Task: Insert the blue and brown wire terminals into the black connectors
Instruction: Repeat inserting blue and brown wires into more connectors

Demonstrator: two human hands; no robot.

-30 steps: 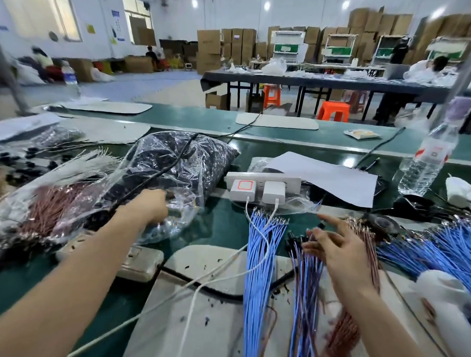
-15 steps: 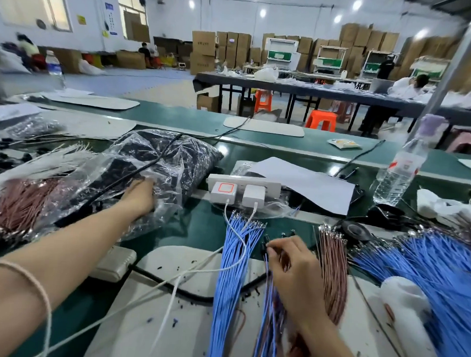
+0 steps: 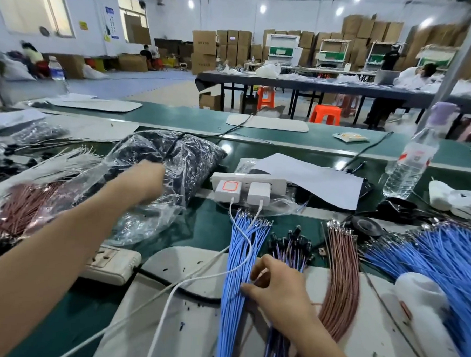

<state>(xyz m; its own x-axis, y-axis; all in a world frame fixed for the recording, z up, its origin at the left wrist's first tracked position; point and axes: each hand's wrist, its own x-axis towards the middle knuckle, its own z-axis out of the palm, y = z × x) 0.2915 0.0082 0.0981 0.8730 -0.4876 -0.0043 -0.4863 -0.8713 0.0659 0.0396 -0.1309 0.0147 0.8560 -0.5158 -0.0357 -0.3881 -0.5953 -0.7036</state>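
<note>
My left hand (image 3: 145, 178) reaches into a clear plastic bag (image 3: 192, 160) of black connectors at the left; its fingers are hidden inside the bag. My right hand (image 3: 278, 285) lies on the white mat (image 3: 184, 324), with thumb and fingers pinching at the edge of a blue wire bundle (image 3: 239, 254). To the right of that bundle lies a bunch of wires fitted with black connectors (image 3: 291, 243), then a brown wire bundle (image 3: 340, 277). A large pile of blue wires (image 3: 441, 265) fans out at the far right.
A white power strip with two chargers (image 3: 247, 185) sits behind the wires, its white cables (image 3: 197, 280) crossing the mat. A second power strip (image 3: 112, 262) lies under my left arm. Paper sheet (image 3: 310, 179), water bottle (image 3: 410, 164), black tape roll (image 3: 367, 226), bagged brown wires (image 3: 25, 209).
My right hand has left the connector-fitted bunch and moved left and nearer onto the blue wire bundle. My left hand stays in the bag, slightly deeper.
</note>
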